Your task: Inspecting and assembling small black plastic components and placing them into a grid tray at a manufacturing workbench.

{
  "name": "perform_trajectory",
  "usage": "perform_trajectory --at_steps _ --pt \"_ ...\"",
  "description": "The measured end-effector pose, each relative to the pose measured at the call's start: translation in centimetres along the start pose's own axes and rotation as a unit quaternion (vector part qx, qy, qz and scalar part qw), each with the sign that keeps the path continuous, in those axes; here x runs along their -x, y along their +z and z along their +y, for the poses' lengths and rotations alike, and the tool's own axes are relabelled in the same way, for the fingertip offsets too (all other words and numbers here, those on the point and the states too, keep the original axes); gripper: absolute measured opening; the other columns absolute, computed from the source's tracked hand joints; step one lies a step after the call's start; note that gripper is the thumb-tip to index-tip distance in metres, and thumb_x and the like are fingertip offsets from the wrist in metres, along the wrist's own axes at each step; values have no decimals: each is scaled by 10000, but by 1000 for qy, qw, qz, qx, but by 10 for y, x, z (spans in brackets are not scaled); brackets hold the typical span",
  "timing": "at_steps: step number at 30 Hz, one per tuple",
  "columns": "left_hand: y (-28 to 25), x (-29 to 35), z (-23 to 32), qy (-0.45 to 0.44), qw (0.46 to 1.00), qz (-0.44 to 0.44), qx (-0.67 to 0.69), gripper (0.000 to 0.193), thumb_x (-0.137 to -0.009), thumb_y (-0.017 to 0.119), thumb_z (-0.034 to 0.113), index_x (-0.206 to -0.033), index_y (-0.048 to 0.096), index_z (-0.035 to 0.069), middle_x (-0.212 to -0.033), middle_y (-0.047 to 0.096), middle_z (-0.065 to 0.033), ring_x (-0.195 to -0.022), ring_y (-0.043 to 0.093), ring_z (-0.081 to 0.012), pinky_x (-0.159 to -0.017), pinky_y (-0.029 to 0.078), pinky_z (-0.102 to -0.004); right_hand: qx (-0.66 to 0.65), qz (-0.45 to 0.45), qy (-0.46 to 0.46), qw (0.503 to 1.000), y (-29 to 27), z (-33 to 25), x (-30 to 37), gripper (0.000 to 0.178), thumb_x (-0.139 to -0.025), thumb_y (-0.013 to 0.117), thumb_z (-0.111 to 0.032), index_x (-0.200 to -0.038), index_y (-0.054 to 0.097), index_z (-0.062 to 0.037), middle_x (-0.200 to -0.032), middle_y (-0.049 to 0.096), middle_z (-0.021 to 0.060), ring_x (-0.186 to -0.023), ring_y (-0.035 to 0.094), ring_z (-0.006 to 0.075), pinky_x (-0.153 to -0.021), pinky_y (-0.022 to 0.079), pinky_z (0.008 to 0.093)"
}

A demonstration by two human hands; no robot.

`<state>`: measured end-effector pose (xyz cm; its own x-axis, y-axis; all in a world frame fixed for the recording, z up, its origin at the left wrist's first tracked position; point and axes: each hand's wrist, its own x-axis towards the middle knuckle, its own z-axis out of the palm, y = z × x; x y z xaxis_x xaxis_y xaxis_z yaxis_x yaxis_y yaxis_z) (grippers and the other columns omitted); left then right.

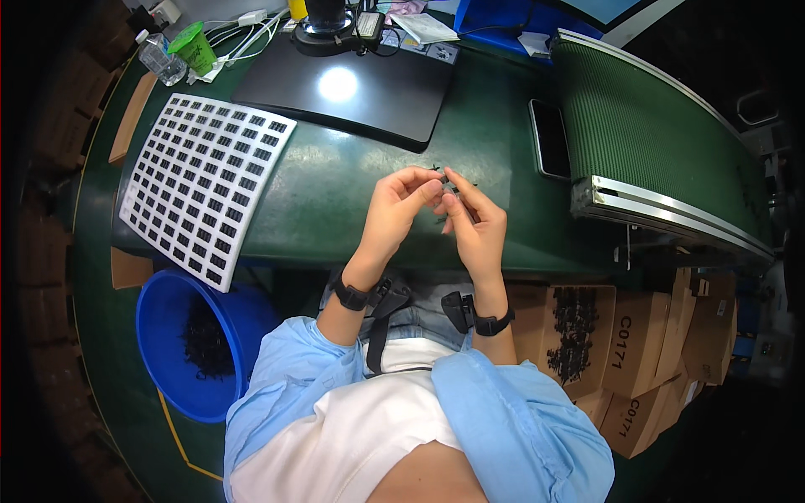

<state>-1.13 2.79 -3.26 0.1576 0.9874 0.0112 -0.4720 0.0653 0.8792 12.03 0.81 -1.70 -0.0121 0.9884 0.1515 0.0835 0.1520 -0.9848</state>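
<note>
Above the green table my left hand (398,204) and my right hand (480,225) meet, fingertips nearly touching. Both are closed in a pinch around a small black plastic part (454,189). Fingers cover most of it, so its exact shape cannot be made out. Thin dark tips stick out beside the fingers, and I cannot tell whether they belong to the same piece or to others lying on the table. To the left lies a white tray (259,194) with rows of small black parts in its pockets.
A closed dark laptop (377,96) lies beyond my hands. At right are a phone (550,138) and a green conveyor belt (646,109). Below the table edge stand a blue bin (159,335) and cardboard boxes (641,344), one holding black parts. A bottle (159,57) and green cup (194,50) stand far left.
</note>
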Motion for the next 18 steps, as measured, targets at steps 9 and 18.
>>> perform_trajectory --at_steps 9,18 --pt "0 0 0 6 1000 -16 3 156 -839 604 97 -942 610 -20 -783 616 -30 -698 560 -80 -669 445 -211 -50 -5 -3 999 0 0 0 309 -852 570 -41 -1160 574 -24 -722 619 49 -585 524 43 -472 397 170" --pt "3 3 3 11 1000 -3 -10 133 -820 615 71 -920 628 -16 -788 617 -26 -715 547 -74 -675 436 -209 -68 -16 2 998 -3 -1 3 282 -868 547 -49 -1146 591 -46 -676 583 31 -521 463 37 -451 379 170"
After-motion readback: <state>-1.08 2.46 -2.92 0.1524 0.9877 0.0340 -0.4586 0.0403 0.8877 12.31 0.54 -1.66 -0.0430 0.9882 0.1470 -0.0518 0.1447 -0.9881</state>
